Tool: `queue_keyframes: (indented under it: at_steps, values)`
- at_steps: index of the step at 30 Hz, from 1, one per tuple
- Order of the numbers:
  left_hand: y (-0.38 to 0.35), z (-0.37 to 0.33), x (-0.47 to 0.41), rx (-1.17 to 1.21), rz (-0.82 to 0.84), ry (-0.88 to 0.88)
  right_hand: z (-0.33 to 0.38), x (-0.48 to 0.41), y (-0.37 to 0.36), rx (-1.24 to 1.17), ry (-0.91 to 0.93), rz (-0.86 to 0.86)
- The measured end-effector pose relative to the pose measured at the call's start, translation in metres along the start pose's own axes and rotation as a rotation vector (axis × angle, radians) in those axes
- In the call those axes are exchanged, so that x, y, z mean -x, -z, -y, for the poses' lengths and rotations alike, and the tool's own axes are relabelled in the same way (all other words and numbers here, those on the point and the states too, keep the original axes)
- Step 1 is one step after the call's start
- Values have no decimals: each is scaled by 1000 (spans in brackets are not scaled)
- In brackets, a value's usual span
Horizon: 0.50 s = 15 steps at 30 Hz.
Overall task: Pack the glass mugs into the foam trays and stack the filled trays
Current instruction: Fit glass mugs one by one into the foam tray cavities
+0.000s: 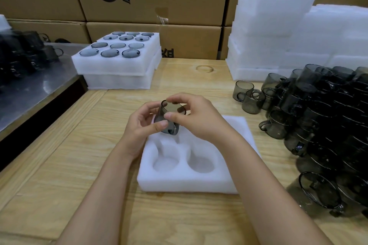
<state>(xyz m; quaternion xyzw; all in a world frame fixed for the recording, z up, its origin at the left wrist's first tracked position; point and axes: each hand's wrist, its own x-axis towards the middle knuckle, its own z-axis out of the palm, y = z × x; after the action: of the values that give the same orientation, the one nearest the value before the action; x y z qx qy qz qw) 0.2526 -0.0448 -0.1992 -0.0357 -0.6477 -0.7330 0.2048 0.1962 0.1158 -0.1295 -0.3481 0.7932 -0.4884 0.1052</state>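
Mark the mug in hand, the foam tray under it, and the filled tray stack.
mug [161, 113]: head view, its dark side wall.
foam tray [179, 184]: head view, its bare front rim.
filled tray stack [111, 67]: head view, top tray's front wall.

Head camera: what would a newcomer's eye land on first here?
The left hand and right hand grip one smoky glass mug above a foam tray at centre, its near pockets empty. A heap of dark mugs crowds the right side, and a filled tray sits on another at back left.
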Motion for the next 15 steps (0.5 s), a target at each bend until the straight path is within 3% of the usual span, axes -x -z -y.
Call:
queue_keyframes:
  at_steps: [5, 10, 15]
  values:
    - [3, 1, 0, -33, 40, 56, -1, 1, 4, 122, 15, 100]
    - [10, 2, 1, 202, 40, 231, -3, 2, 4, 243, 75, 132]
    - [9, 4, -2, 107, -2, 239, -5, 2, 2, 326, 88, 178]
